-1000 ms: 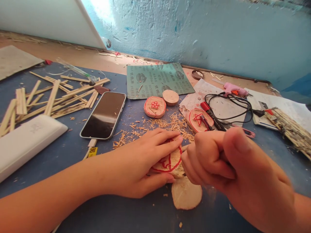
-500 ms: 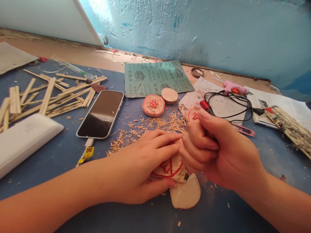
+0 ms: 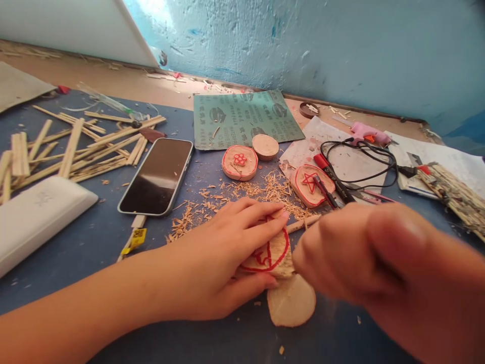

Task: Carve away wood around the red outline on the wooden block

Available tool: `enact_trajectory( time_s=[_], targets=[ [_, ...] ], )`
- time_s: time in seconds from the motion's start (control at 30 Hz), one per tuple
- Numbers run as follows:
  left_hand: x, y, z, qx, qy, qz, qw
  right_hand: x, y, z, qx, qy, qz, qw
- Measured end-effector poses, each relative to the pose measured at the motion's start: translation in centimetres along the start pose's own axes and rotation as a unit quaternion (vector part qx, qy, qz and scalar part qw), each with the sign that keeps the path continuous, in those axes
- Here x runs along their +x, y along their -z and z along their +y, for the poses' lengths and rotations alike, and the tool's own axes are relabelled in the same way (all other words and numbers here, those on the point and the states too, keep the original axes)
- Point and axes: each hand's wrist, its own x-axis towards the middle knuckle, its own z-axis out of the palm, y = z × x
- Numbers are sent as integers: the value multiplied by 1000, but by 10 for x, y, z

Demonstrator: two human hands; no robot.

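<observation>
My left hand (image 3: 231, 253) presses a wood slice (image 3: 279, 255) down, fingers over its top and thumb at its near edge. Red marker lines, a circle with a figure inside, show on that slice; part of it is under my fingers. My right hand (image 3: 348, 253) is a closed fist just right of the slice, blurred by motion. Whatever it grips is hidden. A plain pale wood slice (image 3: 291, 302) lies partly under the marked one. Behind the fist a thin wooden stick (image 3: 303, 223) rests on the table.
Wood shavings (image 3: 265, 189) lie beyond my hands, near a flower slice (image 3: 239, 163), a star slice (image 3: 308, 184) with pens (image 3: 333, 179), and green sandpaper (image 3: 242, 119). A phone (image 3: 157, 177), power bank (image 3: 45, 217) and sticks (image 3: 76, 151) are left; a pink glue gun (image 3: 369, 133) is right.
My right fist has pulled away from the marked slice, right and toward me, uncovering the star slice, the pens and the thin stick. My left hand stays on the marked slice.
</observation>
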Motion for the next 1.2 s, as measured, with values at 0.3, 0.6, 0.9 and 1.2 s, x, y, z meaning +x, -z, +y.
enact_trajectory(
  time_s=[0.3,0.6,0.9,1.2],
  targets=[
    [-4,-8,-5,-6,7,32,999,10,2,2,66,-25,48,996],
    [-5,11,2,47,49,31,997,9,1,18,51,11,30,998],
    [-1,6,9,-43,72,56,995,-2,-14,30,10,42,124,991],
    [-2,6,11,-41,89,46,994,0,-13,32,6,54,121,991]
  ],
)
